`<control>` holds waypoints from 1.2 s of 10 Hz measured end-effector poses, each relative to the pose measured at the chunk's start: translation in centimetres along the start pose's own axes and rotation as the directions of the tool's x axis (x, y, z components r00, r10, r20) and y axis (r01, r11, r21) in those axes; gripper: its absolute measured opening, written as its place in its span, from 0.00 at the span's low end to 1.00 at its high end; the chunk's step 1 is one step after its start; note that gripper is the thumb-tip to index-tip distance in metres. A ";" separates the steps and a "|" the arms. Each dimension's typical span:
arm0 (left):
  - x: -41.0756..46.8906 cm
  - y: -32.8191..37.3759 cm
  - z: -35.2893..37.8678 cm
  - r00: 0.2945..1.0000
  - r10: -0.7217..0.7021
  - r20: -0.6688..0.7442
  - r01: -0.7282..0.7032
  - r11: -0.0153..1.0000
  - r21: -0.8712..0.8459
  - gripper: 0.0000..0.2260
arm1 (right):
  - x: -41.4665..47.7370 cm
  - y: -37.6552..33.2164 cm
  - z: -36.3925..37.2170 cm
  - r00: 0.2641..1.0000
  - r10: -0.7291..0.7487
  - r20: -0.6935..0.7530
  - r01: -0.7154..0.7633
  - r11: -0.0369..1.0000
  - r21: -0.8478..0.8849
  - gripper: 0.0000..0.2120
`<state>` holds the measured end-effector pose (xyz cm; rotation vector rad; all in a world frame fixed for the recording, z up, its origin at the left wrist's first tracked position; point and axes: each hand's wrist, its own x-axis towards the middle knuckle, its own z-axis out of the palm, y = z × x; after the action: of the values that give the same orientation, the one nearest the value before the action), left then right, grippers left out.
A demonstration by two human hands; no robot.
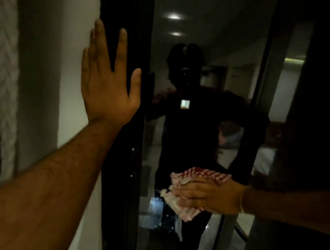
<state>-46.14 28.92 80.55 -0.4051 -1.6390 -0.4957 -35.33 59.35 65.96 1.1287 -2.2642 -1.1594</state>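
A tall dark glass pane [185,63] in a black frame [122,17] fills the middle of the view and reflects a dark figure. My left hand [106,82] lies flat with straight fingers against the frame's left edge, where it meets the white wall. Lower down, my right hand [209,196] presses a red-and-white checked cloth [198,176] flat against the glass, fingers stretched out over it. Part of the cloth bunches out below and left of the fingers.
A white wall [67,108] runs along the left, with a rough textured strip [5,83] farther left. A second dark frame post [265,82] stands right of the pane. Ceiling lights and a dim room show as reflections in the glass.
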 end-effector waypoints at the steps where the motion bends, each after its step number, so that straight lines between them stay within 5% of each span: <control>1: 0.0 -0.1 0.1 1.000 -0.005 -0.012 0.005 0.999 -0.043 0.32 | 1.8 -1.2 3.9 0.989 -0.138 0.049 0.142 0.985 -0.100 0.25; 2: -0.1 -0.3 -0.1 0.999 -0.017 -0.032 0.013 0.992 -0.129 0.32 | 7.4 3.2 -0.5 0.993 -0.063 0.098 0.072 0.993 -0.095 0.27; 3: 0.0 -0.4 -0.2 0.998 -0.018 -0.059 0.005 0.975 -0.224 0.31 | 11.3 8.4 -4.7 0.976 0.103 -0.190 -0.127 0.984 -0.121 0.25; 4: 0.1 -0.2 -0.6 0.997 -0.022 -0.067 0.004 0.965 -0.262 0.35 | 11.8 14.8 -10.0 0.914 0.291 -0.284 -0.319 0.946 -0.057 0.25; 5: 0.0 -0.1 -0.7 0.999 -0.013 -0.038 0.004 0.977 -0.214 0.33 | 10.1 22.2 -15.4 0.730 0.534 -0.426 -0.593 0.805 -0.006 0.29; 6: -0.2 0.0 -0.6 0.999 -0.034 0.003 0.034 0.988 -0.153 0.35 | 5.6 25.9 -19.1 0.464 0.779 -0.421 -0.830 0.549 0.101 0.31; 7: -0.1 0.1 -0.6 0.999 -0.034 0.009 0.035 0.991 -0.131 0.34 | 1.8 24.6 -17.9 0.276 0.846 -0.456 -0.917 0.374 0.139 0.32; 8: -0.2 0.1 -0.5 0.999 -0.038 0.014 0.040 0.995 -0.094 0.34 | 0.9 19.4 -14.0 0.244 0.865 -0.438 -0.929 0.338 0.152 0.32; 9: -0.5 0.2 -0.6 0.997 -0.062 0.048 0.065 0.996 -0.054 0.32 | 1.1 11.7 -7.7 0.385 0.857 -0.341 -0.871 0.460 0.172 0.33; 11: -0.8 -0.1 -0.2 0.999 -0.027 0.024 0.027 1.000 -0.003 0.31 | 0.8 -7.2 7.5 0.828 0.557 -0.062 -0.526 0.811 0.254 0.28; 12: -0.7 -0.2 0.1 0.999 -0.022 0.031 0.021 1.000 0.022 0.31 | 1.9 -12.6 10.0 0.840 0.541 0.047 -0.484 0.708 0.513 0.24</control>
<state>-46.21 28.83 79.85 -0.3810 -1.6794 -0.4895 -36.42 58.61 49.84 0.5945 -2.6247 -0.2700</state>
